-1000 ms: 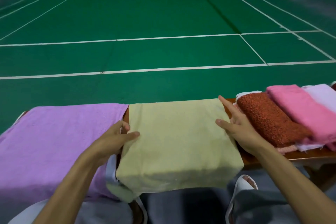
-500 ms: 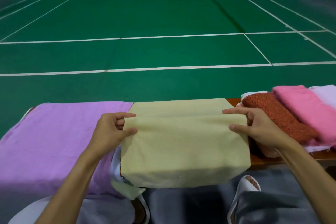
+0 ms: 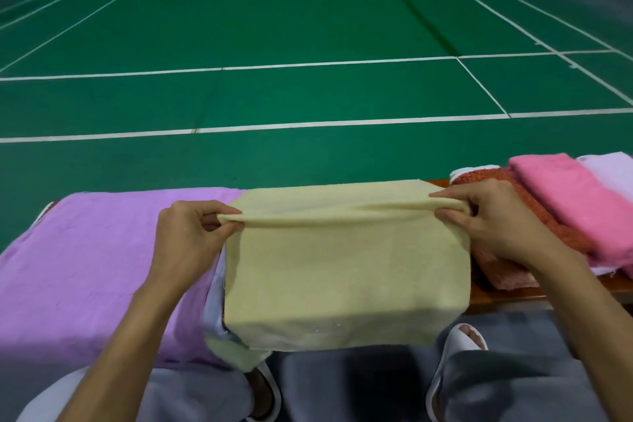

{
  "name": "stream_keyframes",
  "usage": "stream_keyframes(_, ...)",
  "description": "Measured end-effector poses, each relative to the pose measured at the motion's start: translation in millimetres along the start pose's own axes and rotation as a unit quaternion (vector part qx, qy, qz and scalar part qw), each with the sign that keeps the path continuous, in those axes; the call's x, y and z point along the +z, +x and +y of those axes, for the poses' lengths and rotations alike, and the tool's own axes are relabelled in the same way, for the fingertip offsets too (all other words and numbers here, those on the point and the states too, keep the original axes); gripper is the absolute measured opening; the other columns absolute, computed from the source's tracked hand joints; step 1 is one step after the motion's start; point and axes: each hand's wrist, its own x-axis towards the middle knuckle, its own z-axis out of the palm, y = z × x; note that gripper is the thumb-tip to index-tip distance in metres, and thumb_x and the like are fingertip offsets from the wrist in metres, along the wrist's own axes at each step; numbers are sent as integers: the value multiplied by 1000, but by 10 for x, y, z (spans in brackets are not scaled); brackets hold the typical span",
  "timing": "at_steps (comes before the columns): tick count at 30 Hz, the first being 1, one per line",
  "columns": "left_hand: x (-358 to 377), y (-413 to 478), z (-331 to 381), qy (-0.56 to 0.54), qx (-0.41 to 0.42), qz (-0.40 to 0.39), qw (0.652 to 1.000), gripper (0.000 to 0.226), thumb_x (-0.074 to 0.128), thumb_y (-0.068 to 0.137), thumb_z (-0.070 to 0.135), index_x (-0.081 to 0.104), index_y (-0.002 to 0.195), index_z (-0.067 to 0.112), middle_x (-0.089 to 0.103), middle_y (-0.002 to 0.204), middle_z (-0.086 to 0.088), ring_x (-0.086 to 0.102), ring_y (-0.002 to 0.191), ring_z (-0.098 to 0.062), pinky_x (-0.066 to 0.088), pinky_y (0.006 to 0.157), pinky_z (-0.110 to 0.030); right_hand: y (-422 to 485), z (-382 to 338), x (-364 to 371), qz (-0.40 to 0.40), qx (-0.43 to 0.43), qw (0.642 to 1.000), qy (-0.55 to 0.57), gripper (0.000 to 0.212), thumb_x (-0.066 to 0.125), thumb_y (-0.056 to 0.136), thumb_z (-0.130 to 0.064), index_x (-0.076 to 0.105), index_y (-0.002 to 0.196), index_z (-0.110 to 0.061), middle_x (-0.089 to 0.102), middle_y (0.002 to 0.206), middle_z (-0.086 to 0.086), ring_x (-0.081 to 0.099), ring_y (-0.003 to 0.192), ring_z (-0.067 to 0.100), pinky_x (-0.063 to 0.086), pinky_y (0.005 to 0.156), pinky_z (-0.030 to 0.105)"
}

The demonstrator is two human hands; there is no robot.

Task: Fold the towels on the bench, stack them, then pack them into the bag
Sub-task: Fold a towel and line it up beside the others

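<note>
A pale yellow towel (image 3: 346, 271) lies across the wooden bench (image 3: 513, 295) in front of me, its near part hanging over the front edge. My left hand (image 3: 188, 233) pinches its left side and my right hand (image 3: 493, 219) pinches its right side, lifting a taut ridge of cloth across the middle. A purple towel (image 3: 89, 267) lies spread flat on the left. Folded towels lie on the right: rust-red (image 3: 513, 257), pink (image 3: 575, 202) and pale lilac (image 3: 613, 171). No bag is in view.
Beyond the bench stretches a green sports court floor (image 3: 308, 27) with white lines. My knees in grey trousers (image 3: 513, 384) and white slippers (image 3: 455, 346) are below the bench's front edge.
Both hands went from resting at the yellow towel's sides to pinching its edges. They have raised a fold across the middle and drawn it toward me.
</note>
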Motion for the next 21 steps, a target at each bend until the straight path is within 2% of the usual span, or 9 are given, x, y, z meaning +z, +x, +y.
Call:
stream_keyframes(3,-12,33,48,5,3,35,999,18,91,74,10,83,84,23,76,71,9,71,66,2,55,66,-14,24,-12,-90,3,-7,1000,-2,8,82,86,-15,82,92,-20,68,68,-16,61,70,-4,41,61,20)
stream_keyframes(6,-29,85,88,8,9,45,999,16,90,75,11,84,86,21,76,70,9,69,66,4,49,62,-9,61,-8,-156,6,10,1000,28,6,81,88,-20,82,83,-23,69,60,-6,58,53,6,47,57,25)
stream_keyframes(10,-21,202,113,56,-36,40,997,8,86,82,23,80,80,28,71,57,11,68,57,1,55,65,-26,141,-54,-207,25,76,982,171,8,73,93,-12,81,91,-14,55,41,-12,42,35,2,32,42,13)
stream_keyframes(12,25,293,134,64,-78,32,994,10,80,89,26,76,80,25,69,53,7,69,52,-6,57,68,-30,236,-44,-183,33,129,961,242,12,69,97,-15,80,99,-10,56,41,-1,38,31,5,31,37,16)
stream_keyframes(14,101,414,204,-36,-104,25,994,7,72,95,16,72,87,16,72,58,-3,71,51,-16,59,61,-29,381,-53,-116,58,192,924,325,16,65,100,-16,75,108,-6,67,53,13,50,32,13,38,36,16)
stream_keyframes(16,173,534,291,-207,-129,15,970,5,63,99,3,64,94,4,76,69,-12,73,54,-20,59,54,-26,558,-107,-25,77,230,874,421,15,61,102,-14,72,108,-6,76,77,20,68,48,22,54,44,24)
stream_keyframes(17,194,587,323,-271,-124,14,955,8,60,99,-2,62,94,5,77,74,-11,74,59,-19,60,58,-26,651,-124,23,93,228,855,457,15,60,102,-14,72,105,-7,76,88,23,73,59,28,62,55,33)
stream_keyframes(19,212,682,347,-357,-87,29,930,14,62,98,-4,61,93,9,79,79,-7,77,73,-18,63,74,-29,821,-146,73,158,197,828,501,15,62,101,-16,74,103,-7,77,99,22,75,79,35,63,79,48)
stream_keyframes(21,177,735,376,-412,-45,59,908,15,70,94,2,64,90,15,79,83,-6,76,82,-19,62,87,-34,913,-192,49,229,151,799,535,21,67,94,-22,74,108,-7,79,98,12,75,90,29,60,91,44)
